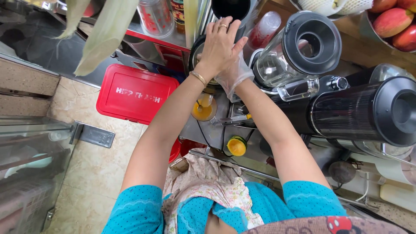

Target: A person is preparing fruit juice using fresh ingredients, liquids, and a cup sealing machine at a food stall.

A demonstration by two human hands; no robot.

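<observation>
Floor tiles [93, 173] fill the left of the head view, with a red plastic box lid [135, 93] beyond them against the counter. Next comes the left hand [220, 43], bare, with a ring and a gold bangle [199, 78] at the wrist; its fingers are spread flat, pressing down on the right hand. The right hand [234, 74], in a thin clear plastic glove, lies under it and is mostly hidden, so I cannot tell whether it is open or gripping. Both bear down over a dark round press bowl [197, 52] at the counter's edge; whatever is in it is covered. That bowl looks rigid and heavy, likely wet and slippery, best held at its rim. Just below stands a small cup of orange juice [203, 109], light and easily tipped, and nearer still a squeezed orange half [236, 146]. To the right sit a clear blender jar [299, 54] with a black lid, then a larger dark blender jug [368, 113], both lying tilted. Red apples [396, 21] occupy the far right corner.
</observation>
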